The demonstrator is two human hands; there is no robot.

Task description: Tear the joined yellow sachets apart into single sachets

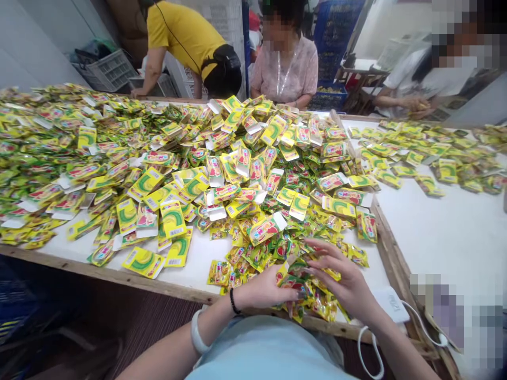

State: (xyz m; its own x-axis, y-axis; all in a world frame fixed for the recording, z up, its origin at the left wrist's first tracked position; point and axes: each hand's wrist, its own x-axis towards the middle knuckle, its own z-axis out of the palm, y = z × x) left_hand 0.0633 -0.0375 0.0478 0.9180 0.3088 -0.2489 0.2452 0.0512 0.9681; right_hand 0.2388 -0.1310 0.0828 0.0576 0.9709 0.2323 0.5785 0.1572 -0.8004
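Starting at the lower centre of the frame, the left hand is closed around a bunch of sachets, with the fingers curled in against it. A white bangle sits on that wrist. The right hand lies just beside it, fingers extended and spread across the top of the same bunch, touching it but not clenched; whether its thumb pinches from below cannot be told. Both hands work above the near wooden edge of the white table. A white tag with a cable lies to the right of the right hand. Directly beyond the hands, loose small sachets form a low pile. Further up the frame this pile merges into a large heap of yellow-green packets that covers the table from the left edge to the centre. A thinner spread of packets occupies the upper right. At the top of the frame, a person in a yellow shirt bends near grey crates, and a person in a pink top sits at the far table edge. Assessment: the gathering appears to be at an early stage. One small bunch is in hand, no finished bundle is visible near the hands, and nearly the whole heap remains loose.
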